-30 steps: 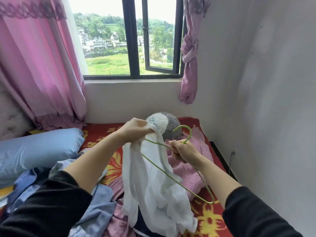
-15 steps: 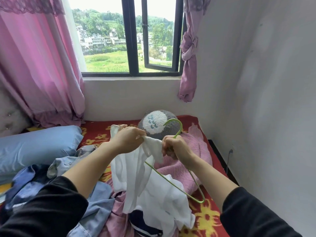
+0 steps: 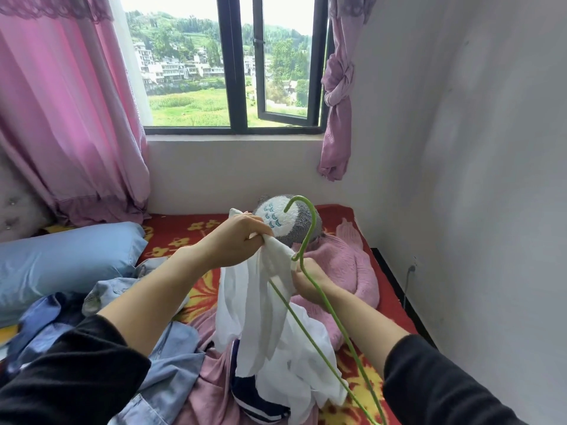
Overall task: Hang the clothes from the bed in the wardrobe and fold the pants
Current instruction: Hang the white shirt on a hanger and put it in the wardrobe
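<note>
While nothing is hanging in a wardrobe yet, the person is working on what looks like an early garment, so the task is sitting near its start. The left hand [image 3: 236,240] is gripping a bunched edge of the white top [image 3: 267,317], fingers curled tight round the cloth, and holding it up over the bed [image 3: 352,214]. The right hand [image 3: 311,285] is sitting just under the hanger [image 3: 299,197] neck and seems to be gripping the wire there, though the cloth is hiding most of its fingers. The white top is draping over one hanger arm and trailing down onto the pile; it is not sitting squarely on both shoulders, so the hanging step is looking half done at best. Plenty is waiting on the bed: a denim shirt [image 3: 171,363], a pink garment [image 3: 211,381], a navy striped piece [image 3: 257,403] and a pink knit [image 3: 346,262] are all lying loose, some overlapping. Which of these is the pants cannot be told, and nothing is looking folded. No wardrobe is showing in view. A blue pillow [image 3: 61,262] and a plush [image 3: 282,222] are lying at the far end of the bed. Left to do, by this judgement: seating the top, carrying it off, hanging the rest, folding the pants.
</note>
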`<state>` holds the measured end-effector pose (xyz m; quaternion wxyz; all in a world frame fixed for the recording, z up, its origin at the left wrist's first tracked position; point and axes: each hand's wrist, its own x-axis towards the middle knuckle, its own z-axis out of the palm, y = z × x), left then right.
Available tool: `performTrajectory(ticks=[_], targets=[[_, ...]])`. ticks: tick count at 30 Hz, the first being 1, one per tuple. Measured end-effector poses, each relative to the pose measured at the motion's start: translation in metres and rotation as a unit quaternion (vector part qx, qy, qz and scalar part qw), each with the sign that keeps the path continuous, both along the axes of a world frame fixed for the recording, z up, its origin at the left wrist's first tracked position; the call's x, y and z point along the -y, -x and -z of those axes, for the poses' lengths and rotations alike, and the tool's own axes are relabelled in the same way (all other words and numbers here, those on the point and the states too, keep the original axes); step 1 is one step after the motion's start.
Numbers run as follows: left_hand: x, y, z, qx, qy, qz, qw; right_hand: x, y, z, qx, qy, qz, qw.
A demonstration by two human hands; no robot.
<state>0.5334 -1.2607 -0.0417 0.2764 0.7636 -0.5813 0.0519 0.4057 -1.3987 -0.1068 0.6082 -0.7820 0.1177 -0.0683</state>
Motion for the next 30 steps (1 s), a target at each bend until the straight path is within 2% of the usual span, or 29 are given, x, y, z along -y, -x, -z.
performTrajectory(ticks=[2, 3, 6, 9, 11, 13, 14, 15, 17, 19, 23, 25, 27, 30], targets=[[-0.006, -0.004, -0.002, -0.003, -0.001, -0.001, 1.0, 0.007, 0.001, -0.002, 0.014, -0.15, 0.022, 0.988], [-0.009, -0.006, -0.002, -0.005, -0.004, -0.008, 1.0, 0.012, 0.003, -0.003, 0.015, -0.182, 0.027, 0.983], [-0.015, -0.009, 0.003, -0.016, -0.001, -0.023, 1.0, 0.02, 0.006, -0.006, 0.009, -0.15, 0.017, 0.989], [-0.013, -0.007, 0.005, -0.016, -0.006, -0.02, 1.0, 0.027, 0.01, -0.011, -0.028, -0.025, -0.027, 0.999], [-0.012, -0.008, 0.003, -0.009, -0.012, -0.018, 1.0, 0.038, 0.013, -0.008, -0.05, 0.134, -0.038, 0.989], [-0.016, -0.014, 0.001, -0.003, -0.015, -0.032, 0.999, 0.056, 0.018, -0.001, -0.099, 0.363, 0.012, 0.926], [-0.02, -0.018, 0.0, 0.001, -0.017, -0.044, 0.999, 0.066, 0.024, 0.003, -0.129, 0.426, 0.05, 0.894], [-0.025, -0.022, 0.001, 0.004, -0.018, -0.059, 0.998, 0.076, 0.032, 0.007, -0.148, 0.441, 0.08, 0.881], [-0.035, -0.032, 0.004, 0.01, -0.019, -0.089, 0.996, 0.093, 0.045, 0.013, -0.171, 0.417, 0.12, 0.884], [-0.041, -0.037, 0.009, 0.024, -0.03, -0.111, 0.993, 0.103, 0.054, 0.017, -0.162, 0.371, 0.143, 0.903], [-0.043, -0.04, 0.018, 0.073, -0.043, -0.157, 0.984, 0.107, 0.059, 0.015, -0.067, 0.169, 0.202, 0.962], [-0.043, -0.043, 0.022, 0.088, -0.055, -0.178, 0.978, 0.106, 0.058, 0.015, -0.04, 0.112, 0.219, 0.968], [-0.044, -0.044, 0.023, 0.091, -0.084, -0.196, 0.973, 0.105, 0.055, 0.015, -0.027, 0.16, 0.241, 0.957], [-0.045, -0.043, 0.021, 0.125, -0.115, -0.192, 0.967, 0.107, 0.054, 0.015, -0.042, 0.36, 0.265, 0.893]])
